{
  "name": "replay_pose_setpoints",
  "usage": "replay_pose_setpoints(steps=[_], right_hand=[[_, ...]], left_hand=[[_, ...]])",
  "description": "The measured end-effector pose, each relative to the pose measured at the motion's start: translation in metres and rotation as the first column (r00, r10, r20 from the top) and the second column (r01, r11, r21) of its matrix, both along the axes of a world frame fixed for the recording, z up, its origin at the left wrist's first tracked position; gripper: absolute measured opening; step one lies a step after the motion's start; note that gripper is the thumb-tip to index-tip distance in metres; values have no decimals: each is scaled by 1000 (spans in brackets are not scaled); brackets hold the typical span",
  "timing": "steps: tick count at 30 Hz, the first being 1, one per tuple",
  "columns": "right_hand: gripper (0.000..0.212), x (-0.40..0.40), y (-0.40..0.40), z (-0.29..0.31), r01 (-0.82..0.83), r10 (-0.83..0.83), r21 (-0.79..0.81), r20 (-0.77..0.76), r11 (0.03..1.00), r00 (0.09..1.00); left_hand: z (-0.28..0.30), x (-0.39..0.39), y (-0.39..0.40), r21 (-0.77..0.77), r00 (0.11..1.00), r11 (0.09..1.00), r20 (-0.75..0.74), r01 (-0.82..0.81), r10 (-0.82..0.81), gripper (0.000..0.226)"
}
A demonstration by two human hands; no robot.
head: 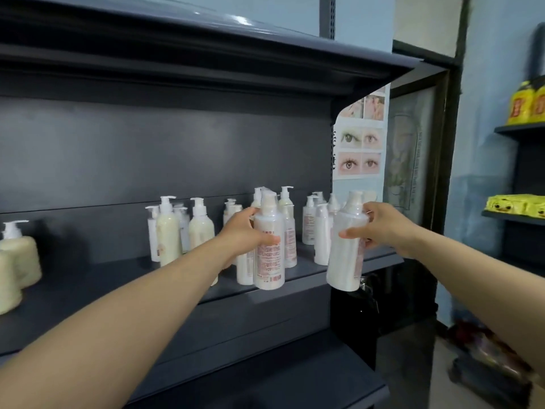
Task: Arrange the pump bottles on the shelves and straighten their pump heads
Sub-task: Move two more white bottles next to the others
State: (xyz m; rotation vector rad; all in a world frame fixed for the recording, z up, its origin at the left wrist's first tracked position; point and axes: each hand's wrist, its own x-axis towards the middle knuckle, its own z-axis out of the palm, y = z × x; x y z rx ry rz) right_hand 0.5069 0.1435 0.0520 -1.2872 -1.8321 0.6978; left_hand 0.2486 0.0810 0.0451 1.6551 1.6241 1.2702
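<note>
My left hand [246, 231] grips a white pump bottle with a red-printed label [269, 258], held upright just over the front edge of the dark middle shelf [300, 286]. My right hand [383, 225] grips a second white pump bottle [346, 255], slightly tilted, in the air at the shelf's right end. Both held bottles are wrapped in clear film over their pump heads. Several more white and cream pump bottles [200, 222] stand on the shelf behind, their pump heads facing different ways.
Two wider cream pump bottles [17, 255] stand at the shelf's far left. A dark shelf [206, 63] overhangs above and another [295, 376] juts out below. A poster of eyes [358, 143] hangs on the wall. Yellow packs [513, 203] fill the right-hand shelves.
</note>
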Motion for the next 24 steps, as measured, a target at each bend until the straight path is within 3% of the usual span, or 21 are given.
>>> replay_pose_setpoints(steps=[5,12,19,24], right_hand=[[52,54,67,-2,-4,5,-14,38,1000,999],[53,105,173,-16,-32,32,-11,-1,999,999],[56,114,250,-37,-86,86,-36,11,996,996],[59,103,278,-47,-125,124,-50,-24,991,992]], left_hand=[[-8,49,60,-20,1000,1000,24,-15,16,62],[-28,93,141,-68,987,985,12,-161,162,72],[-49,105,187,-119,963,956,-5,-269,270,79],[-52,107,202,-117,949,942,-5,-313,314,70]])
